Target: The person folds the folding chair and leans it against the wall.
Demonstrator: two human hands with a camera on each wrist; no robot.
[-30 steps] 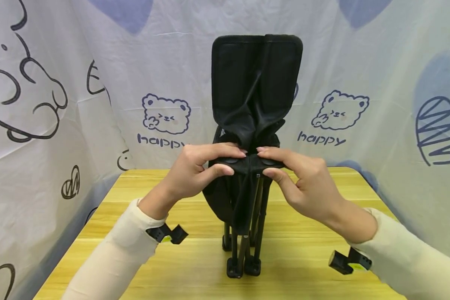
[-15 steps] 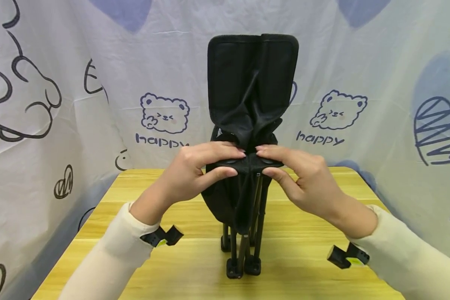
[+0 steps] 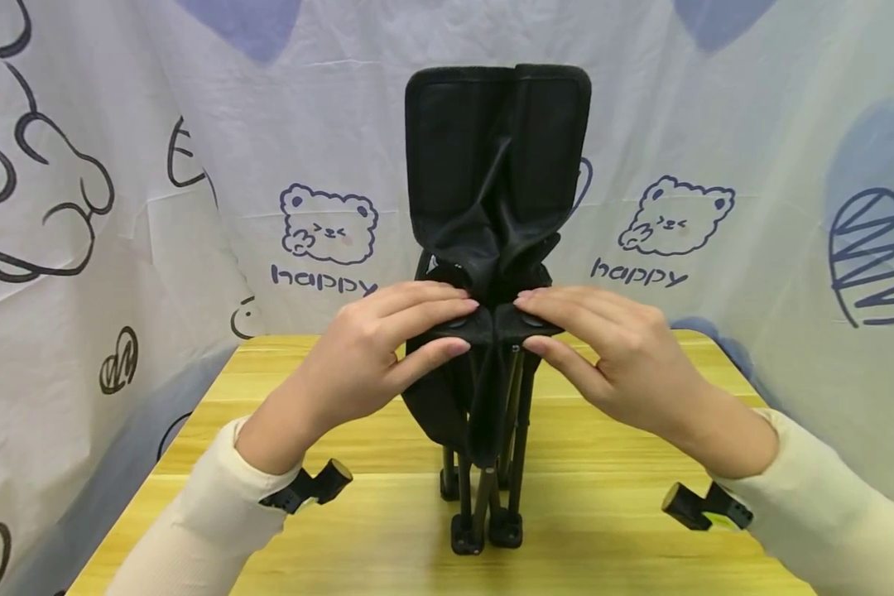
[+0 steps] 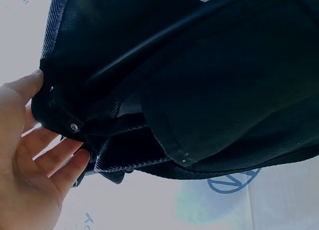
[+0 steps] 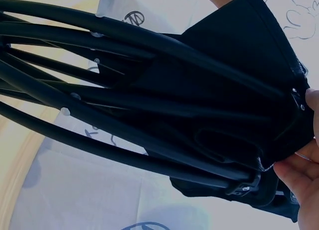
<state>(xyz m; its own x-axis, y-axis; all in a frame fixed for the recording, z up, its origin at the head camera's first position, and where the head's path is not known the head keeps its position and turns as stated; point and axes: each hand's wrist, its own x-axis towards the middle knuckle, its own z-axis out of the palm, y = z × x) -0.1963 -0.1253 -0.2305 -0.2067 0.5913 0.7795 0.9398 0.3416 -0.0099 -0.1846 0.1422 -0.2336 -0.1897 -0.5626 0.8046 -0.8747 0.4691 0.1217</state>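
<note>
On the wood-grained tabletop, the black folding chair was stood upright. Its near seat fabric was pinched by the left hand and right hand; legs were gathered close, opening out seemingly not yet done.

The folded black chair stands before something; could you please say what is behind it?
Behind the folded black chair hangs a pale curtain, a bear drawing showing on either side; a blue outline beside the upper panel is partly covered.
</note>
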